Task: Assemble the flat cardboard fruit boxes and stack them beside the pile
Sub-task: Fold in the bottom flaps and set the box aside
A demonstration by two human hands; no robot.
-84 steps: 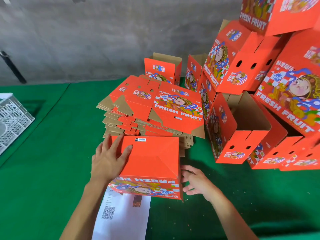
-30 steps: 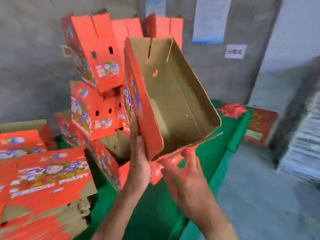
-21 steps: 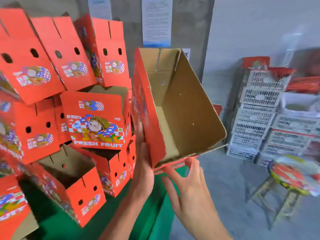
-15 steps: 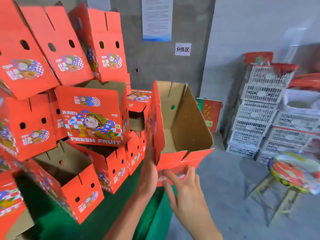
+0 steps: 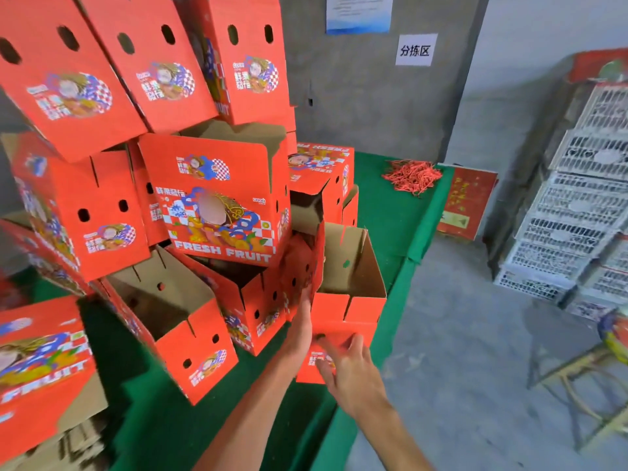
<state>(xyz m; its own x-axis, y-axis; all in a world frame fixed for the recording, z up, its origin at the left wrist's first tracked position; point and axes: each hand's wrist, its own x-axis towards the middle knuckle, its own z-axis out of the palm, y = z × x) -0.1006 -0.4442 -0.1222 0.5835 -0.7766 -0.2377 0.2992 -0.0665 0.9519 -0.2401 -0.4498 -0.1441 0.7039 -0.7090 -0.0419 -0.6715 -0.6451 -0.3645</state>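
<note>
both arms extended; left hand point(image 5: 303, 314) and right hand point(image 5: 346, 363) flat against box point(image 5: 350, 283).

Fruit-packing sorting room, heaped fruit boxes point(image 5: 217, 202), stacked white plastic crates point(image 5: 577, 212), bare concrete wall point(image 5: 367, 96)

The boxes point(image 5: 217, 202) are cardboard. Outside they are red with a smooth, slightly shiny print. Inside, the open box point(image 5: 350, 266) is plain brown and dull, with a rough paper look. The surface point(image 5: 401, 212) wears a green cloth that looks soft and fuzzy. The wall point(image 5: 356, 107) is grey and rough, like bare cement. The floor point(image 5: 458, 334) is grey and dull too. The crates point(image 5: 577, 205) are white plastic with many holes. The sign point(image 5: 415, 50) is white paper.
</note>
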